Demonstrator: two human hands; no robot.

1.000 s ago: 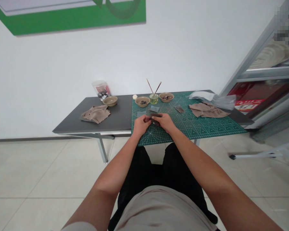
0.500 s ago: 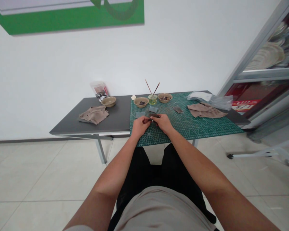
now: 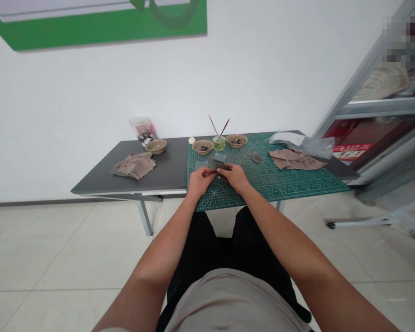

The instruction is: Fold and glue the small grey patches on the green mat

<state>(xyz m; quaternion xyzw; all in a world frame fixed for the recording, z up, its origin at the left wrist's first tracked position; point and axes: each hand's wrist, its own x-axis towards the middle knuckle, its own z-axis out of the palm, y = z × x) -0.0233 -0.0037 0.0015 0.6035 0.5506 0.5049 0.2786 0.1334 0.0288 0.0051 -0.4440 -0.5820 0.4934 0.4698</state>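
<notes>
My hands meet over the near part of the green cutting mat [image 3: 263, 177]. My right hand [image 3: 237, 178] is closed on a dark brown, sandpaper-like sheet [image 3: 223, 166], with the thumb across it. My left hand [image 3: 198, 181] is pinched shut against the left end of that sheet; a small dark thing between its fingertips is mostly hidden. Just beyond the hands lie two grey-blue flat pieces, one at the left [image 3: 201, 164] and one in the middle [image 3: 220, 157]. A brownish-grey flat piece [image 3: 255, 157] rests to the right of them.
Behind the hands stand a bowl of dark pieces [image 3: 203, 147], a glass jar [image 3: 219, 144] with two brushes and a second bowl [image 3: 237, 140]. Brown cloths lie at left [image 3: 135, 165] and right [image 3: 293, 159], near a plastic bag [image 3: 314, 145]. Another bowl [image 3: 156, 146] stands by a clear container [image 3: 143, 129].
The dark sheet and the fingers of both hands have shifted slightly where they meet. Everything else on the table stays in place.
</notes>
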